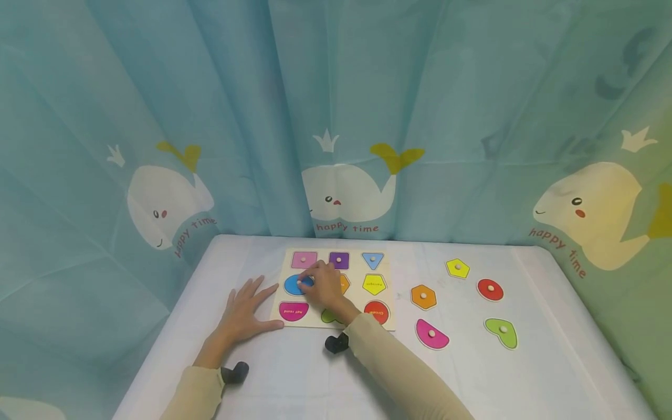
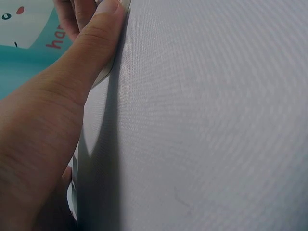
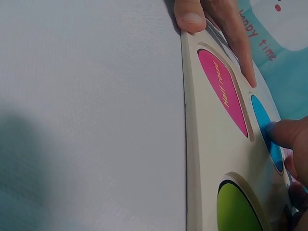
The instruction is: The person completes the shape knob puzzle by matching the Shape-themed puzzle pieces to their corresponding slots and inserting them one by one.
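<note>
Bracing one edge of a pale wooden puzzle board (image 1: pixel 355 259) on a white cloth (image 1: pixel 535 379), the left hand (image 1: pixel 244 312) spreads its fingers wide, thumb at the corner, while the right hand (image 1: pixel 325 286) pinches the pale knob (image 1: pixel 299 283) of a bright blue oval piece (image 1: pixel 291 287) at the board's left side, in the middle row. From where I stand, I cannot tell whether the oval lies fully seated; a slight tilt could leave its edge caught on the recess rim. Pressing hard could also skid the board, as the left hand's touch looks light. The beige sleeve (image 1: pixel 394 361) on the right arm reaches over the lower row and could, if swung outward, knock the loose magenta half-round piece (image 1: pixel 431 335) nearby. That piece lies turned from its matching recess (image 1: pixel 294 312), so setting it down unrotated would likely jam it.
</note>
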Demonstrator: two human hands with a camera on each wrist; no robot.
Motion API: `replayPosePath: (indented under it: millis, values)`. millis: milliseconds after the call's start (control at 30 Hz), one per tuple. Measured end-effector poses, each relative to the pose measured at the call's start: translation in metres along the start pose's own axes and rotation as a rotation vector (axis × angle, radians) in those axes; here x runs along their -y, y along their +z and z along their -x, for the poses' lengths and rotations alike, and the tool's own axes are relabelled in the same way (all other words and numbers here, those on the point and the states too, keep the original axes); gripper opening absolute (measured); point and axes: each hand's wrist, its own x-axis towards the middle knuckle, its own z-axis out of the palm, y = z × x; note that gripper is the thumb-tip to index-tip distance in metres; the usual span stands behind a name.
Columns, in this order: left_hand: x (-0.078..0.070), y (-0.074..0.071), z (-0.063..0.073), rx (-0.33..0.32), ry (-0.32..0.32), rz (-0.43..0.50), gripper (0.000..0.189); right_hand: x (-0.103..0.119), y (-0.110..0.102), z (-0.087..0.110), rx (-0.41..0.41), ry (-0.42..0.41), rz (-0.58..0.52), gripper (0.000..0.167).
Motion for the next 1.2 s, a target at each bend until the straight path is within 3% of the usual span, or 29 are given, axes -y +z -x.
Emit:
replayPosePath:
  millis: [500,667,833,1200]
  values:
    - [0.001,0.001,-0.001,0.0,0.006,-0.008,0.097,-0.001,0.0,0.0,0.01,0.007,0.019,0.018]
    - [0.0,0.001,-0.001,0.004,0.006,-0.014,0.098,-0.003,-0.002,0.001,0.038,-0.01,0.022,0.026]
    - [-0.001,-0.001,0.001,-0.002,0.009,-0.019,0.098,-0.005,-0.006,0.004,0.058,-0.048,-0.026,0.036]
    - [-0.002,-0.002,0.001,-0.004,0.015,-0.013,0.098,-0.012,-0.018,0.008,0.088,-0.115,-0.121,0.039]
